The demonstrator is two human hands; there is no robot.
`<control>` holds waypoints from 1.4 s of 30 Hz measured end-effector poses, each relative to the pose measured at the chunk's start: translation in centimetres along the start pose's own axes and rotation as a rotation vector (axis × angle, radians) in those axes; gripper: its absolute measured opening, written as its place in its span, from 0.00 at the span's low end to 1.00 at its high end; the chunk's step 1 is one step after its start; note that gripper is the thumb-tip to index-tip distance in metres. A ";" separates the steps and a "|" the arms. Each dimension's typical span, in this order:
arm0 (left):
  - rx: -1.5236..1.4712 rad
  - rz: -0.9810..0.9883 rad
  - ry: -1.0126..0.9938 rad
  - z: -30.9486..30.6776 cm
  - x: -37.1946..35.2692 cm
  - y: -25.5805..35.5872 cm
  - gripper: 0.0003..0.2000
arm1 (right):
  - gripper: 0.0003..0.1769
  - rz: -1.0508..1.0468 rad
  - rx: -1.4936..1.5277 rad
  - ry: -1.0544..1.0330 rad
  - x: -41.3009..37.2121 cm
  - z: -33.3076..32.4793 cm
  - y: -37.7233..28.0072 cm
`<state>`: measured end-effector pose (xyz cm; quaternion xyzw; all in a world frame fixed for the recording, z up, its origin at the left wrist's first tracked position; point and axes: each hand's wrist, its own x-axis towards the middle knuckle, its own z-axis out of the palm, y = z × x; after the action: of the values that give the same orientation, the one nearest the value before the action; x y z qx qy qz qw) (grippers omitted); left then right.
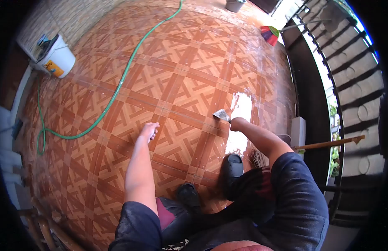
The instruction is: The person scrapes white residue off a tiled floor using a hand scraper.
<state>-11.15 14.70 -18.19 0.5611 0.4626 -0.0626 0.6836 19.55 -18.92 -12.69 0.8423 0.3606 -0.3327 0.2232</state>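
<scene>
My right hand is closed around the handle of a scraper, whose flat, smeared blade points left, low over the tiled floor. Just beside that hand, a bright white patch with ragged edges and small specks runs along the tiles. My left hand hangs over the floor with its fingers curled in and nothing visible in them. Below the patch are my dark clogs.
A green hose curves across the left side. Near the wall stands a white bucket; a grey bucket is at the back. A colourful broom leans at upper right. Beside my leg are stiff bristles and a wooden handle.
</scene>
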 end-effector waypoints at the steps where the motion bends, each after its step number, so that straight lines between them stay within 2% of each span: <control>1: -0.011 0.005 -0.011 0.1 0.2 0.0 0.13 | 0.16 0.003 0.061 -0.062 1.3 1.0 0.6; 2: -0.021 0.007 -0.026 0.1 0.2 -0.1 0.13 | 0.15 0.035 0.038 -0.189 1.9 0.7 0.5; 3: -0.030 0.006 -0.019 -0.1 0.2 -0.3 0.13 | 0.15 0.029 0.028 -0.188 1.8 0.9 1.0; 5: -0.034 0.004 0.027 -0.6 -0.2 -0.8 0.12 | 0.13 0.231 0.403 -0.204 1.0 1.3 2.1; 7: -0.013 -0.021 0.050 -1.1 -0.4 -1.5 0.12 | 0.13 0.307 0.499 -0.282 1.3 1.2 3.1; 11: 0.025 -0.042 0.057 -1.5 -0.1 -2.1 0.12 | 0.21 0.236 0.588 -0.153 0.7 0.0 4.1; 13: 0.015 -0.047 0.057 -1.2 0.3 -2.1 0.12 | 0.24 0.108 0.533 -0.060 2.4 1.3 5.0; 17: 0.062 -0.016 0.035 -0.1 0.3 -1.4 0.13 | 0.25 -0.018 0.347 0.211 1.6 0.9 4.0; 21: 0.052 0.028 0.032 0.0 0.5 -2.3 0.13 | 0.21 -0.050 0.254 0.254 1.6 0.5 3.2; 23: 0.063 0.011 0.058 -0.4 0.3 -2.4 0.13 | 0.20 -0.032 0.264 0.160 1.3 0.6 2.9; 25: 0.072 -0.012 0.079 -1.0 -0.4 -2.4 0.13 | 0.19 0.039 0.393 -0.051 2.0 1.3 2.9; 26: 0.090 -0.012 0.085 -1.4 -0.8 -2.5 0.13 | 0.19 -0.010 0.378 -0.029 2.7 2.2 3.1; 27: 0.107 -0.013 0.091 -1.7 -1.1 -2.7 0.13 | 0.18 0.064 0.513 -0.180 1.8 1.6 2.4; 29: 0.077 -0.047 0.114 -2.4 -1.6 -3.3 0.12 | 0.17 0.130 0.764 -0.207 1.3 1.7 1.5; 30: 0.065 -0.051 0.120 -2.9 -1.9 -3.2 0.12 | 0.15 0.084 0.867 -0.196 1.7 2.0 1.5; 31: 0.074 -0.053 0.129 -3.3 -2.1 -3.2 0.12 | 0.16 0.103 1.024 -0.130 3.0 3.2 1.5; 33: 0.082 -0.060 0.135 -3.6 -2.7 -3.4 0.11 | 0.18 -0.033 1.037 0.089 2.3 3.2 0.2; 34: 0.050 -0.070 0.137 -3.8 -2.6 -3.6 0.12 | 0.19 -0.027 1.058 0.150 1.0 2.6 -1.0; 35: 0.042 -0.081 0.132 -4.0 -2.5 -3.7 0.12 | 0.22 -0.039 0.965 0.150 1.4 2.8 -1.2; 37: 0.026 -0.087 0.125 -4.0 -3.0 -3.2 0.14 | 0.15 -0.023 0.885 0.081 3.1 4.0 -1.9; 38: 0.035 -0.093 0.125 -4.1 -2.7 -3.5 0.14 | 0.16 -0.025 0.853 0.130 4.7 5.5 -1.7; 39: 0.078 -0.108 0.113 -4.2 -3.0 -3.2 0.15 | 0.18 -0.129 0.631 0.320 6.3 7.0 -1.2; 40: 0.090 -0.120 0.122 -4.1 -3.2 -3.1 0.14 | 0.22 -0.119 0.634 0.431 5.0 6.5 -2.0; 42: 0.104 -0.131 0.125 -4.1 -3.1 -3.1 0.14 | 0.22 -0.111 0.659 0.481 3.0 5.0 -3.4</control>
<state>-17.11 15.64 -17.96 0.5673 0.5363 -0.0959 0.6175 16.50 -18.42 -18.73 0.9018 0.3214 -0.2356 -0.1673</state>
